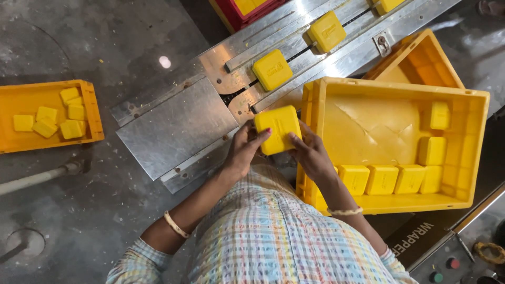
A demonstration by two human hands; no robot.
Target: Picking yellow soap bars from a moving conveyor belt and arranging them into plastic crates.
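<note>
Two hands hold one yellow soap bar (278,129) between them, just off the end of a metal conveyor track (294,39). The left hand (243,152) curls around the bar's lower left side, its fingers closed against the underside and one fingertip lying on the front face. The right hand (311,155) grips the bar's right edge, fingers bent and pressed to it. The bar tilts slightly and hangs above the gap between a flat steel plate (173,126) and a large yellow crate (476,152).

That crate stands just to the right of the hands. Along its near wall runs a row of soap bars (392,179) standing on edge, and more bars are stacked up its right side. A second, empty yellow crate (421,58) sits behind it, partly under the track.

On the track, two further bars (272,69) follow one another in line, well apart, and the corner of another shows at the top edge. Far to the left, on the grey floor (79,210), a smaller yellow tray (92,113) holds a loose handful of bars. Each wrist wears a pale bangle, and the sleeves are of checked cloth.
</note>
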